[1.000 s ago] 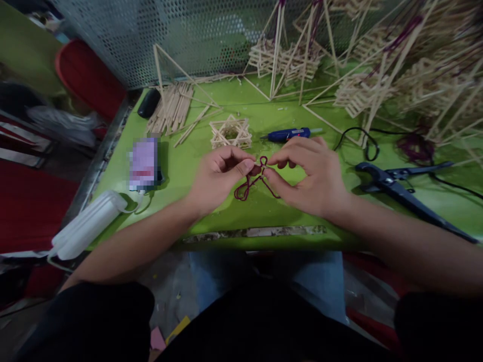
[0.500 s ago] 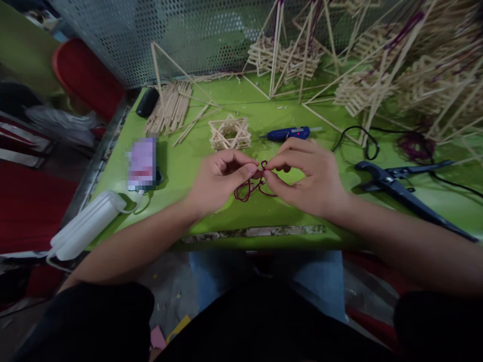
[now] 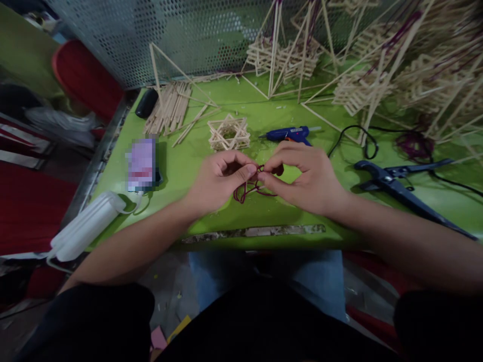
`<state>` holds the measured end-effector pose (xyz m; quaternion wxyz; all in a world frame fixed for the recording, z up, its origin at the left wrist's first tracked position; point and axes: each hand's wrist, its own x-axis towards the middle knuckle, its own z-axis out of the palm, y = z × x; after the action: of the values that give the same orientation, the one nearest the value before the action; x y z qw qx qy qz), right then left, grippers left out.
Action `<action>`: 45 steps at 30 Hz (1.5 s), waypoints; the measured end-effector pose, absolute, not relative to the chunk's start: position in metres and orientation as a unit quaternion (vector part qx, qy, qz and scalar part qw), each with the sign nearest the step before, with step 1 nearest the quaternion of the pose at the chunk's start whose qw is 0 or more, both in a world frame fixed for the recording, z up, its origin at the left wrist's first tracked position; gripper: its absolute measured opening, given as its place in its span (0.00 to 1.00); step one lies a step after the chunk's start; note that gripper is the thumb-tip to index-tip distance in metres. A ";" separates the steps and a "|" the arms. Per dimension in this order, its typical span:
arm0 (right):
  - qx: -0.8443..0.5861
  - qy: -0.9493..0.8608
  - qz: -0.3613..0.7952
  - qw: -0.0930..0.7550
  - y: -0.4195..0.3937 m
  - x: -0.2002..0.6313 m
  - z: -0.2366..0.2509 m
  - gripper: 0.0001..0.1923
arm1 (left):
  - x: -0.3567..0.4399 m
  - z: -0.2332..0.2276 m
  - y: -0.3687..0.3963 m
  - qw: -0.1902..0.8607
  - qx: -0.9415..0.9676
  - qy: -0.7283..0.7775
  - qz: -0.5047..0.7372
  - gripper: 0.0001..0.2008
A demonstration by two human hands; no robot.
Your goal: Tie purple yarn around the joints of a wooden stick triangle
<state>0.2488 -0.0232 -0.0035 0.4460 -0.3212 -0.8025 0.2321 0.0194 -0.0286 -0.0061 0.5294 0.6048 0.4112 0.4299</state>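
Between my two hands is a thin dark-red cord [image 3: 241, 194], its loops hanging down over the green table. My left hand [image 3: 221, 180] pinches it between thumb and forefinger. From the other side my right hand [image 3: 304, 176] pinches the same cord, fingertips nearly touching the left ones. A small loop shows where the fingertips meet; its exact shape is mostly hidden. Just beyond my left hand sits a star-shaped stack of wooden sticks [image 3: 229, 132]. Behind my right hand lies a blue glue gun [image 3: 287, 133].
Loose wooden sticks [image 3: 171, 108] lie at the back left, near a black case [image 3: 147, 103]. A phone [image 3: 142, 163] and a white power bank [image 3: 88, 225] are on the left. Large blue-grey cutters [image 3: 400, 191] lie right. Stick frames [image 3: 362, 95] crowd the back right.
My right hand has shifted slightly left, closer to my left fingertips. The small cord loop between them has become smaller and lower.
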 end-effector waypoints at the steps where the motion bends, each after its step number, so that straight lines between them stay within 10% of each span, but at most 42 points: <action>1: -0.322 -0.799 0.245 0.446 -0.023 0.249 -0.003 0.07 | 0.019 -0.006 -0.029 0.528 0.604 0.414 0.430 0.19; 11: -0.345 -0.667 0.533 0.390 -0.008 0.254 -0.007 0.22 | 0.019 -0.007 -0.029 0.543 0.610 0.404 0.412 0.21; 23: -0.315 -0.702 0.514 0.377 0.030 0.274 -0.014 0.20 | 0.016 -0.003 -0.029 0.603 0.561 0.364 0.436 0.19; 31: -0.528 -0.679 0.149 0.489 0.077 0.312 -0.007 0.08 | 0.014 0.004 -0.025 0.573 0.540 0.394 0.474 0.13; 39: -0.657 -0.740 0.140 0.012 0.077 0.327 0.010 0.28 | 0.010 0.005 -0.023 0.631 0.477 0.406 0.458 0.12; 45: -0.629 -0.756 0.179 -0.031 0.089 0.327 0.000 0.26 | 0.005 0.010 -0.021 0.661 0.477 0.365 0.450 0.18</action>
<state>0.3272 0.0886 -0.0003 -0.0307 -0.6292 -0.7557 0.1791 0.0051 -0.0213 0.0100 0.6607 0.4774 0.3645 0.4502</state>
